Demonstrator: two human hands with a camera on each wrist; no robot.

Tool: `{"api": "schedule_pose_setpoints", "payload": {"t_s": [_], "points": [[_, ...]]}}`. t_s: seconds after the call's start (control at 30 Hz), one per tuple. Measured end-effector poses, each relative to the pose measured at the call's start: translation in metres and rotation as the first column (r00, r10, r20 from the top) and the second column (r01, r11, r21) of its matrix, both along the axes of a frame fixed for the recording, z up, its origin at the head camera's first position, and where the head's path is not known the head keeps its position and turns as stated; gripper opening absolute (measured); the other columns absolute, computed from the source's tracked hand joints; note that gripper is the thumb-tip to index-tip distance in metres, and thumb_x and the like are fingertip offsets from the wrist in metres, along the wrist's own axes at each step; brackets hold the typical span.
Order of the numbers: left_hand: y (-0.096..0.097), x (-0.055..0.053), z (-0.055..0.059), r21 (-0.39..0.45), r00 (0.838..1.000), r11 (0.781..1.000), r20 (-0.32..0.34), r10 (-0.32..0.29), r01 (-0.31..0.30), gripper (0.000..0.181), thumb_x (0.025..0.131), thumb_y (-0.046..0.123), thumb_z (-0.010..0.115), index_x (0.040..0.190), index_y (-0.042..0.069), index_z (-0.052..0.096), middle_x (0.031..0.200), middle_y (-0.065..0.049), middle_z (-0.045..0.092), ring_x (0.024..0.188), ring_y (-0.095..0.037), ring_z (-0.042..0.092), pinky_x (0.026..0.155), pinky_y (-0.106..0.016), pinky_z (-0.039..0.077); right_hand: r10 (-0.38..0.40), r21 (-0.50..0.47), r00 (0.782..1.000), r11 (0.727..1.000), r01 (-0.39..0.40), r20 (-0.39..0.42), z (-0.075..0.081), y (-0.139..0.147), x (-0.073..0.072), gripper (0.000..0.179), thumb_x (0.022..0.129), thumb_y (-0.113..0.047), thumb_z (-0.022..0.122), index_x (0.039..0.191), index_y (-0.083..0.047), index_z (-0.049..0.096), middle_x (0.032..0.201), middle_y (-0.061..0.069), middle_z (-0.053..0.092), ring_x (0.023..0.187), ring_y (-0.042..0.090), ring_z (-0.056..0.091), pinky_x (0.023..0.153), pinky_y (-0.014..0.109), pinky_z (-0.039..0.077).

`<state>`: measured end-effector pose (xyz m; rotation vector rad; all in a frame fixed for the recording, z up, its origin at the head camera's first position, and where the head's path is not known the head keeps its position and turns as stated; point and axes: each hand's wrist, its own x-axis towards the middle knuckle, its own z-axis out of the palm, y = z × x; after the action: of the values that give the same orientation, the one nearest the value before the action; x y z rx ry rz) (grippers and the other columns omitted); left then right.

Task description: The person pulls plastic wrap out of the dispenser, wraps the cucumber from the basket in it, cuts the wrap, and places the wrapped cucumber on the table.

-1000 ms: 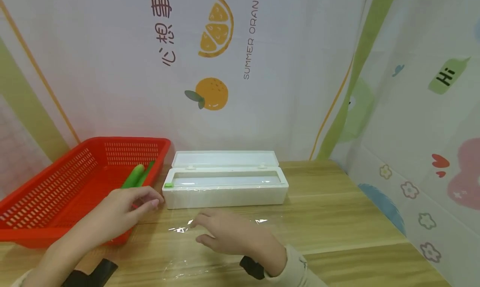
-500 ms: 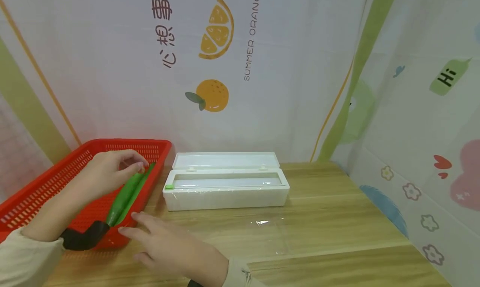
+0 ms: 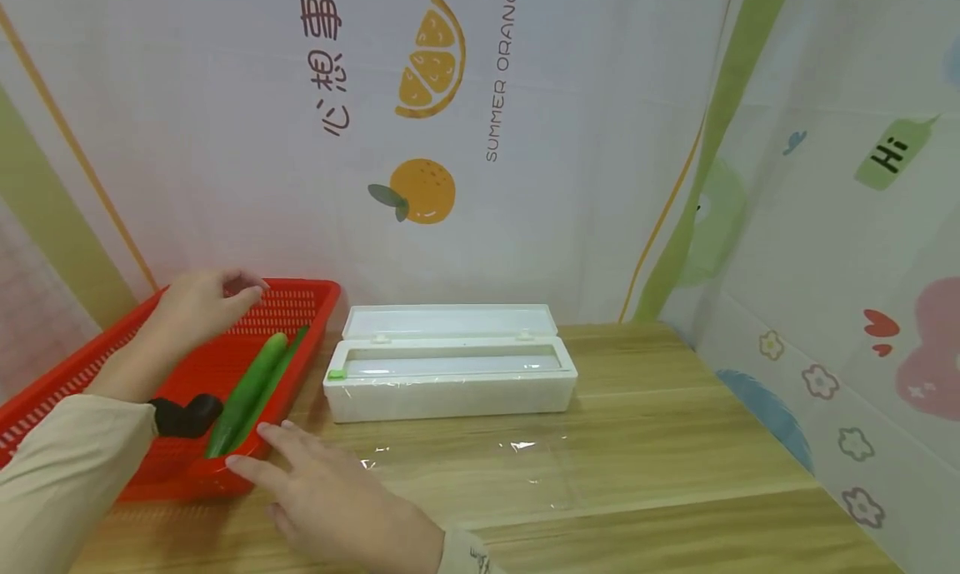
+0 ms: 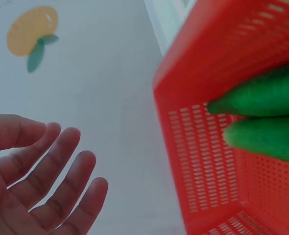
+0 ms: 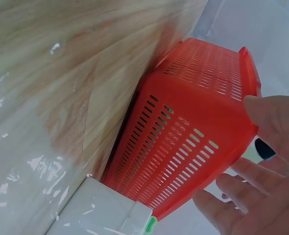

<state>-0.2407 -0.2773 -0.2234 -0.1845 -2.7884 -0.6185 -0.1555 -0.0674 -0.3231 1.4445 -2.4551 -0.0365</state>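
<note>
Two green cucumbers [image 3: 246, 397] lie side by side along the right wall of the red plastic basket [image 3: 322, 307]. My left hand [image 3: 201, 306] hovers above the basket's far part with relaxed fingers, holding nothing. In the left wrist view, a gap separates that hand [image 4: 46, 186] from the cucumbers [image 4: 269, 137]. My right hand [image 3: 337, 503] is at the basket's near right corner, fingers spread and fairly straight. The right wrist view has its thumb and fingers [image 5: 250, 171] at the basket rim; firm contact there is hard to judge.
A white cling film box [image 3: 450, 401] with its lid raised and a green slider stands at the table's back. Clear film [image 3: 517, 474] lies on the wooden table [image 3: 675, 441] in front of it. A printed curtain [image 3: 585, 182] hangs behind.
My left hand has risen from the basket's right side to over its far part. My right hand has moved left from the film to the basket's corner.
</note>
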Motion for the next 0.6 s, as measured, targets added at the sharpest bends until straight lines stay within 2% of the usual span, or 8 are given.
{"api": "schedule_pose_setpoints", "payload": {"t_s": [0.27, 0.47, 0.6], "points": [[-0.022, -0.009, -0.019, 0.061, 0.997, 0.995, 0.020, 0.074, -0.075, 0.041, 0.095, 0.024, 0.046, 0.121, -0.007, 0.048, 0.119, -0.035, 0.048, 0.101, -0.049, 0.048, 0.079, -0.057, 0.043, 0.014, -0.022, 1.000, 1.000, -0.013, 0.009, 0.000, -0.002, 0.000, 0.059, 0.093, -0.032, 0.053, 0.145, -0.031, 0.027, 0.150, -0.001, 0.028, 0.137, 0.013, 0.030, 0.107, 0.022, 0.029], [-0.040, -0.015, -0.036, 0.114, 0.986, 0.982, 0.093, 0.138, -0.148, 0.056, 0.094, 0.027, 0.048, 0.129, -0.015, 0.034, 0.123, -0.041, 0.040, 0.103, -0.053, 0.044, 0.080, -0.059, 0.043, 0.003, -0.010, 0.999, 1.000, -0.003, 0.042, 0.002, -0.003, 0.001, 0.058, 0.093, -0.032, 0.052, 0.145, -0.033, 0.026, 0.150, -0.004, 0.026, 0.138, 0.010, 0.027, 0.108, 0.020, 0.028], [-0.051, -0.022, -0.048, 0.105, 0.980, 0.980, 0.125, 0.154, -0.168, 0.065, 0.091, 0.027, 0.053, 0.130, -0.018, 0.029, 0.122, -0.044, 0.038, 0.105, -0.056, 0.041, 0.084, -0.061, 0.040, -0.008, 0.003, 0.998, 1.000, 0.008, 0.065, 0.002, -0.003, 0.001, 0.059, 0.093, -0.032, 0.052, 0.146, -0.034, 0.024, 0.151, -0.005, 0.024, 0.139, 0.009, 0.025, 0.107, 0.020, 0.029]]}}
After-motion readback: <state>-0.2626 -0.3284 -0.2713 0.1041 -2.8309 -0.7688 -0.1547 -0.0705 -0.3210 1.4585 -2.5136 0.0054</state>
